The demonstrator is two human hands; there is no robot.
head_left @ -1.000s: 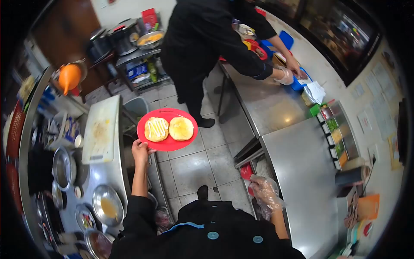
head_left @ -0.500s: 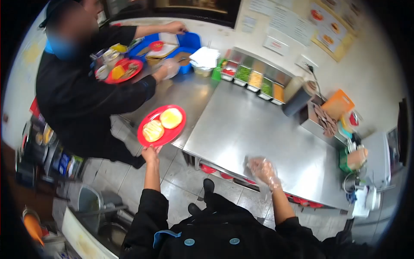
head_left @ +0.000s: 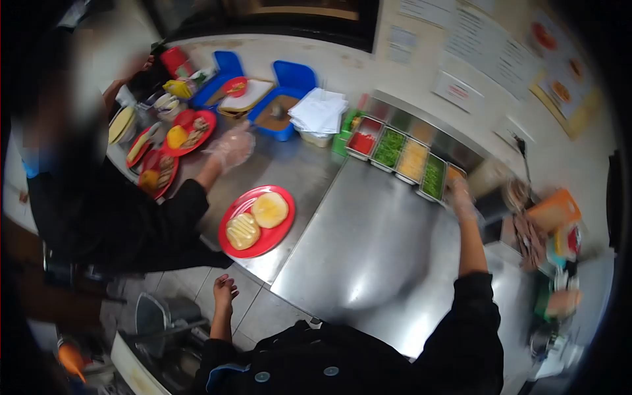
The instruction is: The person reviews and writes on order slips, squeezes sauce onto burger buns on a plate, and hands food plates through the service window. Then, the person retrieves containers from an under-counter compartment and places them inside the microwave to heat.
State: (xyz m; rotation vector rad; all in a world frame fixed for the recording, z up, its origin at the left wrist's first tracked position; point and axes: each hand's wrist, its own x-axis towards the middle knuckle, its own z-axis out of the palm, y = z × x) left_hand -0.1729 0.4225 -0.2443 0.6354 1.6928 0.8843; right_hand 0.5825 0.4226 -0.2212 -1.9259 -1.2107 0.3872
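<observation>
A red oval plate [head_left: 258,249] rests on the steel counter, carrying two bun halves, one [head_left: 243,231] striped with pale sauce and the other [head_left: 270,210] plain and yellowish. Below the plate's near edge hangs my left hand [head_left: 225,289], bare and holding nothing, fingers loosely curled and apart. My right hand [head_left: 463,197], in a clear plastic glove, reaches to the rightmost metal pan [head_left: 455,174] of orange food. Its fingertips are blurred and partly hidden there. Beside that pan stand others with chopped greens [head_left: 433,176], pale shreds [head_left: 413,160] and red pieces [head_left: 362,142].
At the left a co-worker's gloved hand [head_left: 232,146] is over the counter, near red plates of food [head_left: 191,131]. Blue bins [head_left: 283,128] and a stack of white papers [head_left: 318,110] line the wall. An orange board [head_left: 555,212] stands at the right.
My left hand has let go of the red plate, now on the counter, and drawn back. My right hand has moved from the counter's front edge forward to the food pans.
</observation>
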